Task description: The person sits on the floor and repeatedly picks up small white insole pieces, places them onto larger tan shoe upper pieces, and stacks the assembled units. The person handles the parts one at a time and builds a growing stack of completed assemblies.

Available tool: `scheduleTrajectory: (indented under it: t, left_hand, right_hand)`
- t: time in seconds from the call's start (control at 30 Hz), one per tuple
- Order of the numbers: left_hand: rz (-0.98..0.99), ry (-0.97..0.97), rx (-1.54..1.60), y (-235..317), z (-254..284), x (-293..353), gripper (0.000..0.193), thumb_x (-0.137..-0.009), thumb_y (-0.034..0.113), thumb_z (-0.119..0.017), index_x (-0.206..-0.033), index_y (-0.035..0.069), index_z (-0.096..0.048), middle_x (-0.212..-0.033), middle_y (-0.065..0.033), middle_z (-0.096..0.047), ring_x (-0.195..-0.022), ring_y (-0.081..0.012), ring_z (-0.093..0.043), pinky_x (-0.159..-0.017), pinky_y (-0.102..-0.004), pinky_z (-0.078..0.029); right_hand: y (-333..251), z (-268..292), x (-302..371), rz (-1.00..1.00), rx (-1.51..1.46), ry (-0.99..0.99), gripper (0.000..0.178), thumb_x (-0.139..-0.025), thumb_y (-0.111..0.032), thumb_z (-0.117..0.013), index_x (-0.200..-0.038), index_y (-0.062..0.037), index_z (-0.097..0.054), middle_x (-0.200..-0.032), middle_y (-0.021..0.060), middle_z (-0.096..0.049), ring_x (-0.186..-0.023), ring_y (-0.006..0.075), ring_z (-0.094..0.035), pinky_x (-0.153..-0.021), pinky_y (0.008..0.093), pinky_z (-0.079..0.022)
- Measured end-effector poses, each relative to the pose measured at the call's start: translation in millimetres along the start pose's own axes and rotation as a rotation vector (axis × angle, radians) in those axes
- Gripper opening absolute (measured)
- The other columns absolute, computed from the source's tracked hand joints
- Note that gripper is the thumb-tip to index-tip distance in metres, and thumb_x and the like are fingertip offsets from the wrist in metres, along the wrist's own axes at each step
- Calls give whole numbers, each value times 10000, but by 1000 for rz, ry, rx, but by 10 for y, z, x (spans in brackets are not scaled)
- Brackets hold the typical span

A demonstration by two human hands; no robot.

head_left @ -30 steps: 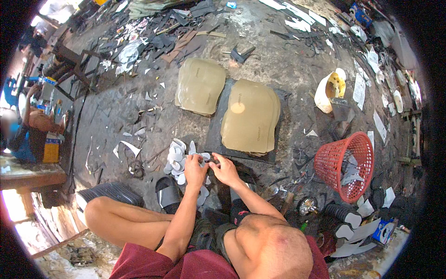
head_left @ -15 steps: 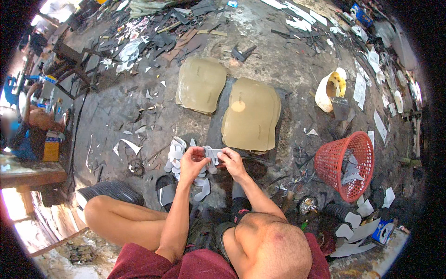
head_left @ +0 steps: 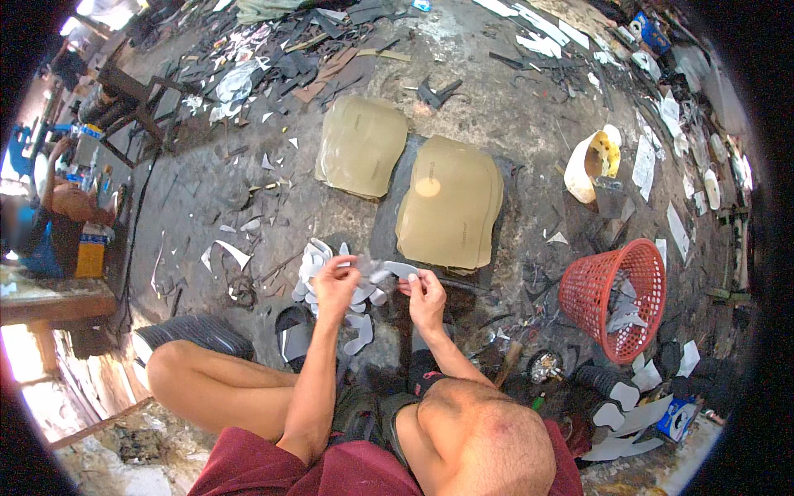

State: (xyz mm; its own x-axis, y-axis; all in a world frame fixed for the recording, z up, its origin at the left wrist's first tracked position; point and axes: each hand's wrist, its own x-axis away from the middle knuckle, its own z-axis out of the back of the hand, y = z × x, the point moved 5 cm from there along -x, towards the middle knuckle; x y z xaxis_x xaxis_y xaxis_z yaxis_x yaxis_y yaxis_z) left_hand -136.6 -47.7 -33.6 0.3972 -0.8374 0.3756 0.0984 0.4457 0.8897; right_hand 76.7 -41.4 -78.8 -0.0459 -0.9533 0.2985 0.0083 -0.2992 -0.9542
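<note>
Between the thumb and fingers of my right hand (head_left: 426, 299) is a pale grey sole-shaped cut-out piece (head_left: 402, 269), pointing left. My left hand (head_left: 336, 288) is closed in a pinch a short way to the left. At its fingertips a greyish scrap or piece (head_left: 370, 267) is smeared by motion, so its shape is unclear. Just beneath and beside my left hand lies a loose heap of similar grey cut-out pieces (head_left: 313, 266) on the floor. A few more of them lie closer to my feet, one curved piece (head_left: 359, 332) among them.
Two stacks of tan sheets, a left stack (head_left: 361, 147) and a right stack (head_left: 449, 202), lie ahead. A red perforated basket (head_left: 576, 289) holding scraps tips on its side at right, beyond it a cut white container (head_left: 579, 172). At far left, a person (head_left: 74, 202) sits near a wooden bench (head_left: 58, 304).
My hands have moved apart, the right one shifting right and slightly down with the cut-out piece. My left hand has drawn slightly left, and something between the hands is now blurred.
</note>
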Motion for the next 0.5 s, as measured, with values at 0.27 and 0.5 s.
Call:
scheduleTrajectory:
  t: [0.27, 0.5]
  left_hand:
    - [53, -137, 169, 93, -30, 56, 328, -858, -14, -699, -1185, -24, -690, -974, -79, -760, -809, -99, -674, -719, -259, -555]
    - [40, -431, 68, 197, -251, 227, 349, -862, -8, -721, -1211, -26, -716, -1118, -103, -748, -1003, -153, -699, -889, -299, -568]
  right_hand:
    - [-328, -72, 17, 9, -2, -235, 516, -952, -229, -717, -1397, 0, -586, -1337, 120, -649, -1096, 186, -668, -765, 265, -573]
    - [-558, -195, -67, -142, -107, -210, 474, -904, -164, -742, -1336, -11, -619, -1233, 133, -677, -1060, 186, -666, -876, 324, -564]
